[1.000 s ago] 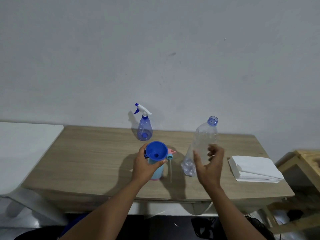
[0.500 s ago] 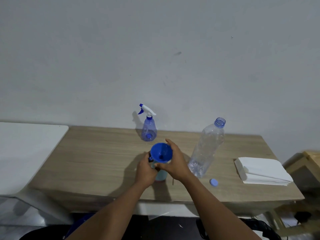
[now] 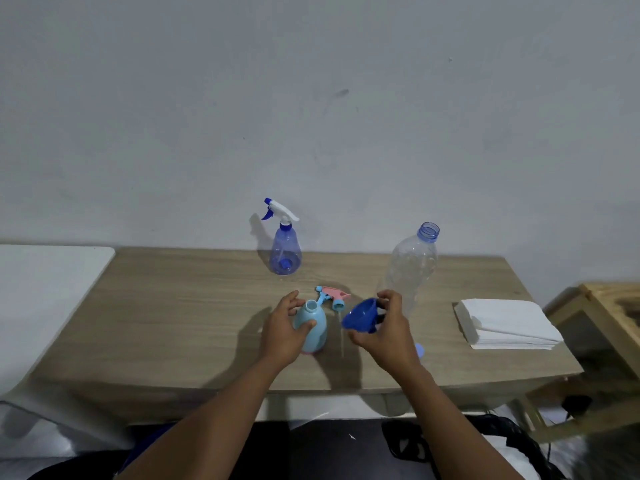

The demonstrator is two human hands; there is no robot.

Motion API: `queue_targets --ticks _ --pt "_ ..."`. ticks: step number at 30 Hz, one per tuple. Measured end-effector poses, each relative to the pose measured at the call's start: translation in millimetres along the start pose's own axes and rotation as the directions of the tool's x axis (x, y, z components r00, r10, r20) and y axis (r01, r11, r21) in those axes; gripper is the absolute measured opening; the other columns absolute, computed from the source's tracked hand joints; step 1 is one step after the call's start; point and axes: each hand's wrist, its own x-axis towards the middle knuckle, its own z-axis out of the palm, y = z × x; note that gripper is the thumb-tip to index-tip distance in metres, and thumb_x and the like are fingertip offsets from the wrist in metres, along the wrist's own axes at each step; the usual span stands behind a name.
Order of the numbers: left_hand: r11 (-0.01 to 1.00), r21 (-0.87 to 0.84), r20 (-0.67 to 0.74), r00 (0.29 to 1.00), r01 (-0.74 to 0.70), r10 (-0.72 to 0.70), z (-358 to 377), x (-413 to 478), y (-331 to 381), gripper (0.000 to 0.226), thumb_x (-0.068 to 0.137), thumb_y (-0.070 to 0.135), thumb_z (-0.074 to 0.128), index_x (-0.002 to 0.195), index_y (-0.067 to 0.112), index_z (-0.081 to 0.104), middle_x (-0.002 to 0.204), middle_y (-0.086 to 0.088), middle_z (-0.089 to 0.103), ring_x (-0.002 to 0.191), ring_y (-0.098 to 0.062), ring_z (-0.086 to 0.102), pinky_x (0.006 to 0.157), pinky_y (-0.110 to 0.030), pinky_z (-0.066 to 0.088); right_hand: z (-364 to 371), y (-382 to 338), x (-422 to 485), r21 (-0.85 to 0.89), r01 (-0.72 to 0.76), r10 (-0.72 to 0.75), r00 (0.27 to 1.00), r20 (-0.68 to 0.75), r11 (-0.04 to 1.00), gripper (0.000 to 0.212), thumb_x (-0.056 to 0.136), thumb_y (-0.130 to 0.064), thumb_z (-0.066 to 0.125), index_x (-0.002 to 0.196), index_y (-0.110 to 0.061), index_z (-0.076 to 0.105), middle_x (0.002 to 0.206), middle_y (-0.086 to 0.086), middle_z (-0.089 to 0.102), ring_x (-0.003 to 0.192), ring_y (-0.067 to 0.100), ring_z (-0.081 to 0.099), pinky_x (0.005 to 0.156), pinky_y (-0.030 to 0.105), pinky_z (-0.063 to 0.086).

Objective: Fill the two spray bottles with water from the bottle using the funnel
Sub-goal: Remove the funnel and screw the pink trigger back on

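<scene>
Clasping the light-blue spray bottle, left hand steadies as right hand pinches the blue funnel beside its neck; fitting the pink trigger head likely follows.

I see wooden table | 12 o'clock: blue spray bottle upright | centre: pale-blue spray bottle, pink trigger head lying behind | 2 o'clock: uncapped clear bottle | 3 o'clock: white napkin stack | 4 o'clock: blue cap

We see a stack of white napkins at the right on a wooden table, with a white counter at the far left and a wooden frame at the right edge.
</scene>
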Motion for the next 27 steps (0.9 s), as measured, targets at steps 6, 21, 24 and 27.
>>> queue_targets --ticks 6,21,24,27 --pt "1.0 -0.002 0.017 1.0 0.007 -0.007 -1 1 -2 0.072 0.075 0.014 0.084 0.138 0.022 0.049 0.115 0.014 0.062 0.109 -0.013 0.06 0.093 -0.033 0.05 8 50 -16 -0.497 -0.104 0.199 0.97 0.141 0.862 0.075 0.061 -0.033 0.087 0.125 -0.032 0.047 0.118 -0.002 0.061 0.102 0.019 0.06 0.081 0.036 0.055" --pt "1.0 0.021 0.016 1.0 0.003 -0.003 -3 3 -4 0.073 0.074 0.021 0.085 0.138 0.025 0.049 0.119 0.013 0.065 0.11 -0.007 0.059 0.098 -0.041 0.051 37 62 -13 -0.67 -0.062 0.122 0.992 0.042 0.74 0.063 0.074 -0.034 0.077 0.127 -0.025 0.046 0.125 -0.001 0.051 0.114 0.021 0.048 0.094 0.039 0.042" --pt "1.0 -0.015 -0.004 1.0 -0.011 0.011 -1 1 -7 0.069 0.074 0.019 0.085 0.134 0.026 0.051 0.115 0.019 0.063 0.11 -0.009 0.06 0.099 -0.043 0.051 37 50 -8 -0.603 0.02 -0.006 1.0 0.026 0.797 0.048 0.078 -0.022 0.074 0.121 -0.021 0.053 0.121 -0.001 0.055 0.11 0.019 0.051 0.092 0.034 0.044" --pt "0.999 -0.037 -0.02 1.0 -0.022 0.021 1 0 -10 0.067 0.074 0.017 0.085 0.13 0.031 0.052 0.113 0.025 0.061 0.11 -0.009 0.061 0.099 -0.043 0.051 44 33 12 -0.437 0.1 -0.116 0.993 -0.009 0.894 0.027 0.087 -0.015 0.067 0.112 -0.019 0.057 0.115 -0.001 0.058 0.1 0.013 0.054 0.084 0.026 0.047"
